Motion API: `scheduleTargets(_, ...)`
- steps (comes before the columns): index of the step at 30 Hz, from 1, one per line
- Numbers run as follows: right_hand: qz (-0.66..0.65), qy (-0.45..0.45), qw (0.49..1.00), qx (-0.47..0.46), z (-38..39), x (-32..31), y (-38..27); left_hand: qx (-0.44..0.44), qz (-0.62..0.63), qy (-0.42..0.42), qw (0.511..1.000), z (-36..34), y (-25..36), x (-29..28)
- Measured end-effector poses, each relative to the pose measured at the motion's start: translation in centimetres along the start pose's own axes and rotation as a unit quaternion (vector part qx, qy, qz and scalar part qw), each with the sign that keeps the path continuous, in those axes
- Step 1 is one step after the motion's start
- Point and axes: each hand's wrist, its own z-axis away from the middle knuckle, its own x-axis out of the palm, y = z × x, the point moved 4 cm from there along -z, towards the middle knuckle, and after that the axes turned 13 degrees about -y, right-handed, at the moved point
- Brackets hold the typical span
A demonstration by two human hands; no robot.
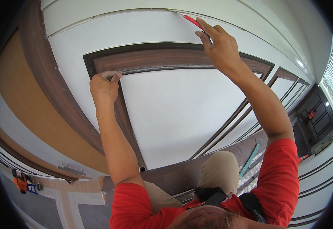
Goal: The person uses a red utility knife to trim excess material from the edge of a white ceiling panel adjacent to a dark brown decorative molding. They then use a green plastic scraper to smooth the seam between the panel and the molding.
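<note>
My right hand (224, 47) is raised to the upper wall. Its fingers close round the red handle of a slim tool (192, 21), whose thin pale end meets the groove below the cream top boards (136, 7); its exact kind is unclear. Lower and to the left, my left hand (104, 88) is pinched at the inner upper-left corner of a brown wood-grain frame (147, 57) with dark edging. Whatever lies between those fingertips is hidden. A white panel (185, 110) fills the frame, and a greyish line runs along its top edge.
Below me is a brown plank surface (166, 168), with a green-tinted strip (250, 158) by my knee. Tan and brown door-like panels (51, 103) stand at left. Far lower left, a person in orange (20, 183) is beside a blue stool (32, 188). More framed panels (288, 86) continue right.
</note>
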Motion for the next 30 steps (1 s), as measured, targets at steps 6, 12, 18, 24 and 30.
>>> scheduleTargets(6, 0.091, 0.059, 0.991, -0.072, 0.1, -0.1, 0.4, -0.027, -0.001, -0.022, 0.999, -0.1, 0.3, -0.1)
scheduleTargets(12, 0.054, 0.037, 0.997, -0.051, 0.2, -1.7, 0.1, -0.004, -0.014, 0.003, 1.000, -0.1, 0.2, 0.0)
scheduleTargets(18, 0.115, -0.026, 0.989, -0.090, -1.4, -4.6, 0.2, -0.004, -0.020, -0.003, 1.000, -0.1, 0.1, -0.1)
scheduleTargets(24, 0.099, -0.208, 0.973, -0.014, -4.0, -8.6, -2.8, 0.015, -0.007, 0.009, 1.000, 0.0, -0.1, -0.1)
scheduleTargets(30, 0.127, -0.158, 0.977, -0.060, -3.9, -8.7, -2.0, 0.002, 0.014, -0.002, 1.000, 0.1, 0.0, -0.3)
